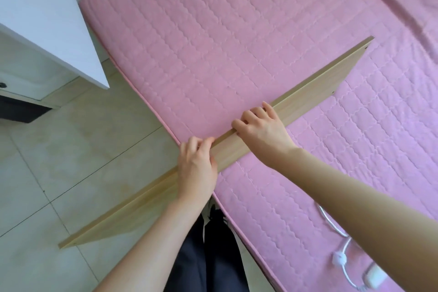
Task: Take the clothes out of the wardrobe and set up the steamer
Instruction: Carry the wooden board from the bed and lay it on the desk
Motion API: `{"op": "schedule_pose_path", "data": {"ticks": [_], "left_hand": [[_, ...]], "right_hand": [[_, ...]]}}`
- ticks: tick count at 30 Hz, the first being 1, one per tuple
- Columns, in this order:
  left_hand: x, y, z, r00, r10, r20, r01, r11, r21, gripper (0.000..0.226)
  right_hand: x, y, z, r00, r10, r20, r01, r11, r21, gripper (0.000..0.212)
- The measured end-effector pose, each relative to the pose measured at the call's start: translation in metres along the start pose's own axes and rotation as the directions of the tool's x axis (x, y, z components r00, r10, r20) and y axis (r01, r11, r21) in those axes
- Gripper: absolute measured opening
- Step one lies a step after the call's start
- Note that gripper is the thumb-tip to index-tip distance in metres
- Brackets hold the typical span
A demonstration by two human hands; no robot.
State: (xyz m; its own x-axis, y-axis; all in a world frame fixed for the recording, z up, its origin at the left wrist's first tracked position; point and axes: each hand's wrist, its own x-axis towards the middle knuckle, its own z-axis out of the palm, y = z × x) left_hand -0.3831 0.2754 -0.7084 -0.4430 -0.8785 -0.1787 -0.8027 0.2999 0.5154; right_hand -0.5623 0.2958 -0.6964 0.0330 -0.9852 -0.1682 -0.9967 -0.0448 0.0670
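Over the pink quilted mattress [237, 31], my left hand [198, 168] and right hand [260, 130] curled fingers round the top edge of a long pale wooden board [308, 95], likely steadying it upright. The clothes and steamer were out of view.

Board [331, 76]: pale wood-grain finish, smooth and matt. Bed cover [237, 31]: pink quilted cloth, matt, with wavy stitch lines. Floor [59, 161]: pale tiles, smooth, faintly glossy. Cabinet top [35, 19]: white, smooth. Cable [346, 248]: white plastic.
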Motion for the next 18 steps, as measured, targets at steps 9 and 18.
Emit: {"op": "schedule_pose_path", "data": {"ticks": [9, 18], "left_hand": [[-0.039, -0.010, -0.012, 0.982, -0.121, 0.146, 0.109, 0.990, 0.090, 0.026], [-0.077, 0.007, -0.052, 0.994, -0.037, 0.107, 0.017, 0.984, 0.180, 0.018]], "right_hand": [[-0.022, -0.001, -0.028, 0.981, -0.007, 0.194, 0.023, 0.997, -0.080, 0.041], [-0.062, -0.013, -0.074, 0.971, -0.018, 0.238, 0.048, 0.991, -0.121, 0.040]]}}
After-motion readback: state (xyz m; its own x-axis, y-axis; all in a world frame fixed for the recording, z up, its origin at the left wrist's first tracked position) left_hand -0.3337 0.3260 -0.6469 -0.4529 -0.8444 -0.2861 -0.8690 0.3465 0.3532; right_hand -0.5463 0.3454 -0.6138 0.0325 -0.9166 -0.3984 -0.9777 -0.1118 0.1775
